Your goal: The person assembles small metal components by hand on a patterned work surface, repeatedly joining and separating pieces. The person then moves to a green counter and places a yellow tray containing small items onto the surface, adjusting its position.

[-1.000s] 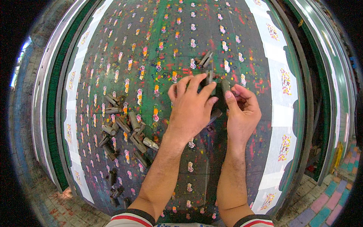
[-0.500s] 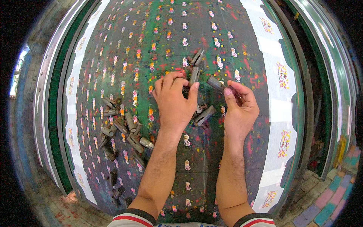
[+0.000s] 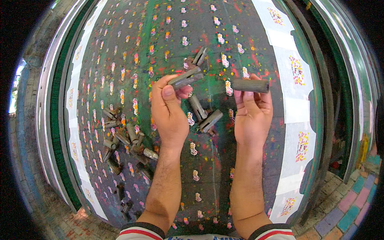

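Note:
My left hand [image 3: 173, 110] pinches a dark grey slotted metal clamp [image 3: 186, 78], tilted up toward the right above the table. In my right hand [image 3: 252, 116] a dark cylindrical metal clamp [image 3: 251, 85] lies level across the fingertips, with the thumb against it. Between the hands, a slotted clamp [image 3: 197, 107] rests on the table near another angled clamp [image 3: 211, 121]. Farther back lies one more clamp [image 3: 200, 56]. To the left of my left forearm is a loose pile of similar clamps [image 3: 132, 134], several overlapping.
The long dark table [image 3: 208, 160] is speckled with paint and small printed motifs. White printed strips [image 3: 296, 110] run along its right side, with more along the left. Metal rails [image 3: 352, 92] border the table. Coloured paving bricks [image 3: 348, 204] show at lower right.
My left hand has lifted a clamp off the table and tilted it. My right hand has turned its clamp level. The view has shifted slightly.

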`<state>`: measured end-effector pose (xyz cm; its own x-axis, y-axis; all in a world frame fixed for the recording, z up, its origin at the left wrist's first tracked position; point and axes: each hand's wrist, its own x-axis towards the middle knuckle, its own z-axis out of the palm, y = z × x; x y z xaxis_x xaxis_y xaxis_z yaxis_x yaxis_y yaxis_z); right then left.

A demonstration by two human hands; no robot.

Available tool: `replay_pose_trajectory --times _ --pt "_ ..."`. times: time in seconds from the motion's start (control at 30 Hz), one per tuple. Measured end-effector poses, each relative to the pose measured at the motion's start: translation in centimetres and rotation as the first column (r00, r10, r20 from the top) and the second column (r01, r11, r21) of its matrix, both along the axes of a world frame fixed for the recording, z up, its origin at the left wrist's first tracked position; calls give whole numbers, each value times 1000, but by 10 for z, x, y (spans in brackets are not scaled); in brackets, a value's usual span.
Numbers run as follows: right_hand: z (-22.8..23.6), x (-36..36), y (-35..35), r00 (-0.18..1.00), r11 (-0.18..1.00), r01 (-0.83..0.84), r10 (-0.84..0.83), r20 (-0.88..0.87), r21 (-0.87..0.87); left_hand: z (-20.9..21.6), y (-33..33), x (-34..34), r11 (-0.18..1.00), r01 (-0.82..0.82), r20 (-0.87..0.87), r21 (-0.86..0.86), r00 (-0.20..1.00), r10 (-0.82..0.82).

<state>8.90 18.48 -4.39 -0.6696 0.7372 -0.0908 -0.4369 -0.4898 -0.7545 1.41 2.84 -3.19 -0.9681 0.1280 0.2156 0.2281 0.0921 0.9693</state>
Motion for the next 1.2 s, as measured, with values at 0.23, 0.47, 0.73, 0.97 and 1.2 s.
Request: replay_pose_trajectory --times 0.23,0.47,0.73,0.97,1.2 --pt "-4 -2 -4 981 966 -157 128 -147 -204 4 7 7 980 126 61 156 989 -136" --pt "-5 -2 -12 979 963 -200 190 -74 -180 -1 11 9 971 170 -11 169 985 -171" --pt "-3 -1 -15 974 962 -224 215 -69 -159 1 5 3 990 133 -47 49 990 -130" --pt "-4 -2 -15 982 980 -182 176 -70 -78 2 4 4 992 126 -60 31 990 -124" --pt "-4 -3 -13 991 993 -102 96 -92 -64 7 5 7 986 84 15 142 996 -87"
